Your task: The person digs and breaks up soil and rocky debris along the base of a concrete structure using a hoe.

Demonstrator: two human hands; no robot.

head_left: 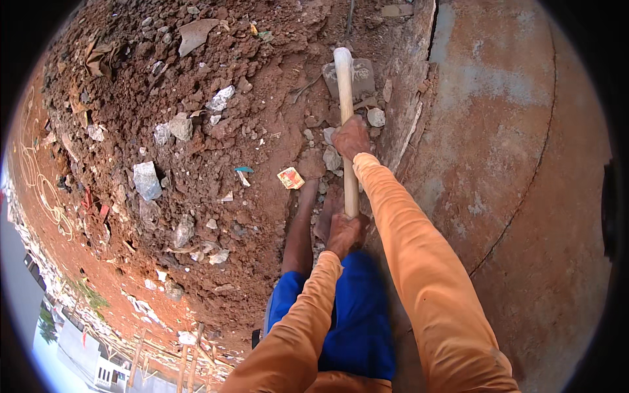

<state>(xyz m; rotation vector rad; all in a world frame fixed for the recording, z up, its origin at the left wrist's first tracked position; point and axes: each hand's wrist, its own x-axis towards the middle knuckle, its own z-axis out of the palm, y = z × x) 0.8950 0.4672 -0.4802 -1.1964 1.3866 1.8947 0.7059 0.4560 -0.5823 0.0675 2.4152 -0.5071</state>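
Both my hands are wrapped tight round the pale wooden handle (345, 111) of a digging tool. R hand (351, 137) is further down the shaft, fingers curled shut on it, w/ the orange sleeve (419, 262) running back to me. L hand (346, 234) clamps the near end of the handle, fist closed, just above my blue shorts (357, 314). The tool's grey metal blade (357, 77) sits at the far end, resting in the red soil (262, 131) right by the edge of a big rusty-brown curved slab (511, 164) on my R.

My bare leg & foot (308, 196) stand in the dirt just L of the handle, close to where the blade lies. Grey stones (145, 180) are scattered thru the earth on the L; smaller ones (375, 116) lie right by my R hand, btwn handle & slab edge. A small red-and-yellow wrapper (290, 177) lies near my foot, a blue scrap (243, 169) just beyond it. Dry leaves (195, 33) top L.
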